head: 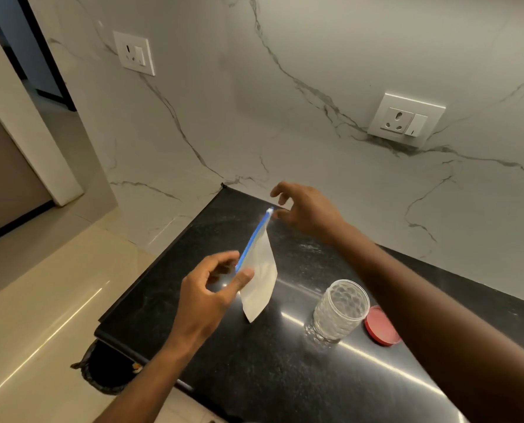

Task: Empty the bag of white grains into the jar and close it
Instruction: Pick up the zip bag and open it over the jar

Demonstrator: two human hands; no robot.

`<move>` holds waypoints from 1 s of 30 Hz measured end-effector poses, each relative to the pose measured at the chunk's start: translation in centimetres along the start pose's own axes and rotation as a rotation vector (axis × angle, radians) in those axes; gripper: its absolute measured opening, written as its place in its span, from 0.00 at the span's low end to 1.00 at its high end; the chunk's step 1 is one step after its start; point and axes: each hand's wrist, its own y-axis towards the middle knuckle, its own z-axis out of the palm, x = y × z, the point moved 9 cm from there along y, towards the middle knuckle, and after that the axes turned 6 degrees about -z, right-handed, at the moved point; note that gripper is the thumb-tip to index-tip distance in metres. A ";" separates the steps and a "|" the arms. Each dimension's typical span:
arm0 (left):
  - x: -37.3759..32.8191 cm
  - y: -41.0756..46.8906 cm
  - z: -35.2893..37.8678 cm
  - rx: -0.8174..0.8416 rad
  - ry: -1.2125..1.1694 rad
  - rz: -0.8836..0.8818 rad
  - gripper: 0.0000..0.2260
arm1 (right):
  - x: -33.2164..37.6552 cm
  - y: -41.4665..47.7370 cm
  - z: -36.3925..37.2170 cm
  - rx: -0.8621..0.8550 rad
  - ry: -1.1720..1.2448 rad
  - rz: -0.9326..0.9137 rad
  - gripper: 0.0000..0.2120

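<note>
A small clear zip bag [262, 270] with a blue zip strip holds white grains and hangs above the black counter. My left hand [211, 288] pinches its near top corner between thumb and fingers. My right hand [303, 209] hovers at the bag's far top corner with fingers loosely spread, the fingertips right at the zip end; a grip is not plain. The clear dimpled jar [337, 312] stands upright and uncapped to the right of the bag. Its red lid [381, 326] lies flat on the counter just right of the jar.
The black counter [254, 361] meets a marble wall at the back, with two socket plates [407, 119] [134, 52]. The counter's left edge drops to a cream floor, where a dark bin [108, 370] stands below the near corner.
</note>
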 end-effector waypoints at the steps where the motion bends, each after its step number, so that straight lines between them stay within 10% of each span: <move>1: -0.2 0.7 0.0 0.036 -0.046 -0.048 0.17 | -0.2 -0.9 -0.1 -0.085 0.154 0.100 0.12; 10: -0.7 6.7 2.4 0.204 -0.123 -0.416 0.07 | 1.3 -5.6 8.6 -0.088 1.153 0.685 0.12; 30: 1.4 6.3 3.7 0.248 -0.106 -0.430 0.03 | 0.4 -7.5 12.3 -0.150 1.187 0.854 0.11</move>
